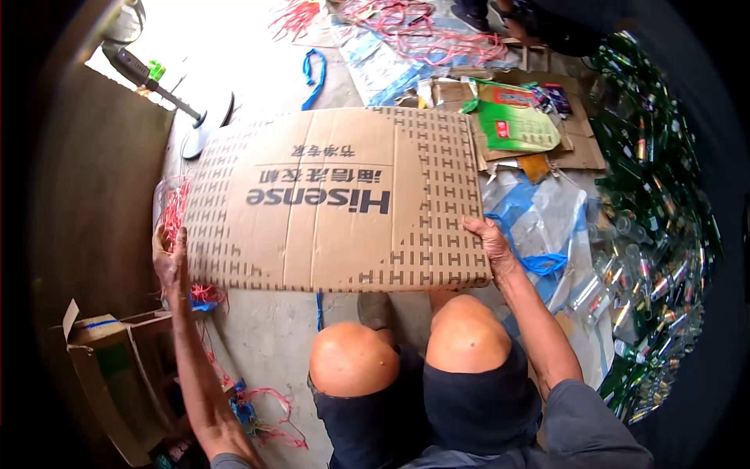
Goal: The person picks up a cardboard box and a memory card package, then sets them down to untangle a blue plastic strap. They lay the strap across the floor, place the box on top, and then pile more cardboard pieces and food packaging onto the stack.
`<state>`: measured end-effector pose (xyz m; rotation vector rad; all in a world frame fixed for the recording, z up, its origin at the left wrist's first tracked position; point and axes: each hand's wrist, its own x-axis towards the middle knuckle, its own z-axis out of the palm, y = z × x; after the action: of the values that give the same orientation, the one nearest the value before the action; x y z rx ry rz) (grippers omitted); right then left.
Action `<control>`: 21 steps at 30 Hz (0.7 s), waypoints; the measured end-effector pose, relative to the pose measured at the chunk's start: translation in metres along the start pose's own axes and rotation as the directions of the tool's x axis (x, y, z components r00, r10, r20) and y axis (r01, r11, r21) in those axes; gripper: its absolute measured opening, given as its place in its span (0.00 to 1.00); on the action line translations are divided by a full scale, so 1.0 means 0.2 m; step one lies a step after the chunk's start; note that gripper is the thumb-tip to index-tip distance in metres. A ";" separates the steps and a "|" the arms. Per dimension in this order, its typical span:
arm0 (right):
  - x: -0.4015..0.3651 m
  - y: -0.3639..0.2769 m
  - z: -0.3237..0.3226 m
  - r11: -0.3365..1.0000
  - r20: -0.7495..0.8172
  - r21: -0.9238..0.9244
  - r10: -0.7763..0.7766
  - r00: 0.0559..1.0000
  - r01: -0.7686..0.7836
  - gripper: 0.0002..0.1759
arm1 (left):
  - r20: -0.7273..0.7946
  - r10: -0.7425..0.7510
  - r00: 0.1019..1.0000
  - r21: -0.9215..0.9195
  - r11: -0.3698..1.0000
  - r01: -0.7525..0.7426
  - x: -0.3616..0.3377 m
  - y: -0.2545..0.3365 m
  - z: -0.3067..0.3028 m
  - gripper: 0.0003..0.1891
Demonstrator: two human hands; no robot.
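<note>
A large flattened cardboard box printed "Hisense" is held up in front of my knees, its lettering upside down to me. On its left edge is my left hand, the thumb on the near face and the other fingers behind. My right hand grips the lower right edge, with the thumb over the front and the remaining fingers partly hidden behind the board. Pink plastic string shows just past the left edge, close to my left hand.
Green glass bottles lie heaped along the right. Flattened cardboard with a green bag lies beyond the board. An open carton stands at lower left, and a fan-like stand at upper left. Another person's feet show at the top.
</note>
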<state>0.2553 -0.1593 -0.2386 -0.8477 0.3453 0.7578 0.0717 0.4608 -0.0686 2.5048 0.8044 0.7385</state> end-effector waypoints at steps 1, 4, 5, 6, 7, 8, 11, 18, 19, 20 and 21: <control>0.02 0.04 0.03 1.000 -0.005 -0.001 -0.009 1.000 0.009 0.17 | -0.135 -0.039 0.990 0.098 0.994 0.053 -0.13 -0.02 0.06 0.34; 0.09 0.11 0.07 0.999 0.018 -0.001 -0.035 0.999 0.035 0.18 | 0.073 -0.535 0.842 -0.460 0.731 0.504 -0.57 -0.07 0.33 0.31; 0.08 0.10 0.13 1.000 0.032 0.027 0.000 0.999 -0.001 0.19 | 0.276 -0.698 0.661 -0.492 0.488 0.721 -0.72 0.22 0.40 0.34; 0.11 0.14 0.14 0.999 0.044 0.036 0.024 0.999 -0.025 0.19 | 0.449 -0.646 0.617 -0.624 0.267 0.734 -0.88 0.27 0.55 0.40; 0.12 0.17 0.16 0.999 0.047 0.035 0.025 0.999 -0.027 0.20 | 0.608 -0.596 0.524 -0.644 0.016 0.765 -0.99 0.33 0.70 0.44; 0.14 0.19 0.18 0.999 0.048 0.032 0.022 0.999 -0.024 0.21 | 0.689 -0.530 0.495 -0.634 -0.109 0.766 -1.06 0.44 0.82 0.43; 0.15 0.27 0.19 0.998 0.036 -0.050 -0.023 0.999 0.024 0.22 | 0.684 -0.485 0.545 -0.698 -0.218 0.682 -1.05 0.77 1.06 0.35; 0.09 0.34 0.20 0.986 0.131 -0.086 0.156 0.979 -0.146 0.32 | 0.477 -0.668 0.571 -0.817 -0.099 0.568 -0.98 0.76 1.17 0.27; 0.09 0.35 0.19 0.975 0.208 -0.128 0.208 0.956 -0.184 0.36 | 0.478 -0.652 0.588 -0.817 -0.083 0.571 -0.97 0.74 1.16 0.27; 0.08 0.34 0.18 0.952 0.245 -0.203 0.276 0.929 -0.229 0.37 | 0.476 -0.639 0.604 -0.817 -0.067 0.573 -0.95 0.71 1.14 0.28; 0.07 0.34 0.17 0.926 0.229 -0.295 0.308 0.923 -0.236 0.37 | 0.475 -0.615 0.629 -0.817 -0.042 0.575 -0.94 0.65 1.14 0.27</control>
<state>0.2163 -0.0968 -0.2614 -0.9393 0.1177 1.1892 0.1294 0.1976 -0.2450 0.8131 0.9449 0.6033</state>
